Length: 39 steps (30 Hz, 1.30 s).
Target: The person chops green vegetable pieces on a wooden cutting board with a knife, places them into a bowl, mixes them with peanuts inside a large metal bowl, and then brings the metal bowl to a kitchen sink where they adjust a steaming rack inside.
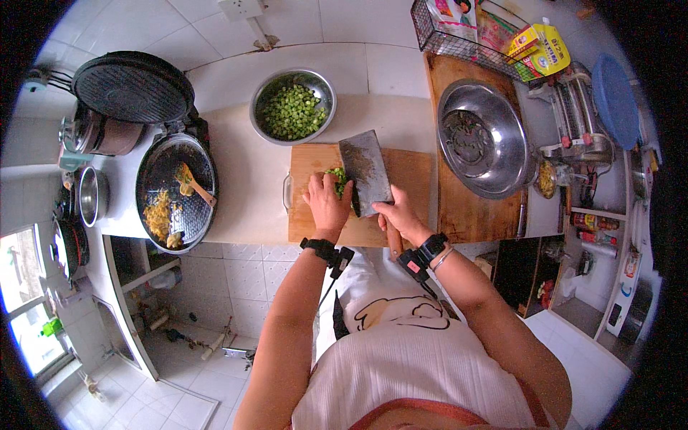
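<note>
My right hand (399, 215) grips a cleaver by its wooden handle (394, 242). The broad, stained blade (366, 169) leans over a wooden cutting board (408, 177), its face partly turned up. To the left of the blade, my left hand (328, 201) is cupped over chopped green vegetable pieces (339, 181), its thumb by the blade's edge. Fingers and blade hide part of those pieces. Beyond the board stands a steel bowl (255, 121) holding many diced green pieces (293, 112).
Left is an open electric griddle (141, 161) with yellow food and a wooden spatula (196, 185). A small steel bowl (93, 196) sits beyond it. On the right, a large steel basin (508, 140) rests on another wooden board (467, 220), near a wire basket (457, 45) of packets.
</note>
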### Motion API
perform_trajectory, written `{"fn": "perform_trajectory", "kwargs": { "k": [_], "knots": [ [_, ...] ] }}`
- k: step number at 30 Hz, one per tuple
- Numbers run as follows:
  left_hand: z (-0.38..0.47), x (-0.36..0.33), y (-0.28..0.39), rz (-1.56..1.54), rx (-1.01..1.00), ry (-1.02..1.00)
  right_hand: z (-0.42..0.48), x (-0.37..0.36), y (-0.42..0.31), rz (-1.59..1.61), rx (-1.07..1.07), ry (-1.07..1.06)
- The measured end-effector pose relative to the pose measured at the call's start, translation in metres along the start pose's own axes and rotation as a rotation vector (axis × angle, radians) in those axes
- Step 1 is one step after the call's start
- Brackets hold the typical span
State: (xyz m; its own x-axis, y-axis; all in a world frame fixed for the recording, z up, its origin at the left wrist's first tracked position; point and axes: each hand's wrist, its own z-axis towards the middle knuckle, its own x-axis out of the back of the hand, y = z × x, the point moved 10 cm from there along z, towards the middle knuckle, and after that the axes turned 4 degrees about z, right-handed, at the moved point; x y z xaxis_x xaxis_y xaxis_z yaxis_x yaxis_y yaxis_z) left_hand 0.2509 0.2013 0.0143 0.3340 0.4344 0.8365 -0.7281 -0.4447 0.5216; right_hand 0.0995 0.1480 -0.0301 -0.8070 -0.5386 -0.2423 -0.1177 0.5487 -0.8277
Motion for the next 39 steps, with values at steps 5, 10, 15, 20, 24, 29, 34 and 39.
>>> {"fn": "perform_trajectory", "kwargs": {
  "k": [5,10,15,20,24,29,34,39],
  "knots": [
    [-0.011,-0.007,-0.008,0.041,0.022,0.008,0.002,0.005,0.007,0.031,-0.013,0.032],
    [-0.026,0.008,0.010,-0.060,-0.061,0.018,0.001,0.010,0.008,0.030,-0.035,0.088],
    [-0.024,0.003,-0.016,0.015,0.104,0.011,0.002,0.008,0.005,0.041,-0.023,0.073],
    [-0.034,0.014,0.018,-0.057,-0.116,-0.012,0.009,0.014,0.011,0.104,-0.007,0.114],
    [-0.033,0.000,0.002,-0.027,-0.065,-0.002,0.013,0.015,0.008,0.108,0.033,0.129],
    [-0.029,0.003,-0.009,-0.019,-0.019,0.035,0.008,0.022,0.004,0.065,0.038,0.104],
    [-0.023,0.015,-0.057,-0.236,0.108,0.035,-0.016,0.021,-0.053,-0.778,0.454,0.022],
    [-0.008,0.061,-0.078,-0.272,0.152,0.147,-0.048,-0.004,-0.073,-1.376,0.677,-0.087]
  ]
}}
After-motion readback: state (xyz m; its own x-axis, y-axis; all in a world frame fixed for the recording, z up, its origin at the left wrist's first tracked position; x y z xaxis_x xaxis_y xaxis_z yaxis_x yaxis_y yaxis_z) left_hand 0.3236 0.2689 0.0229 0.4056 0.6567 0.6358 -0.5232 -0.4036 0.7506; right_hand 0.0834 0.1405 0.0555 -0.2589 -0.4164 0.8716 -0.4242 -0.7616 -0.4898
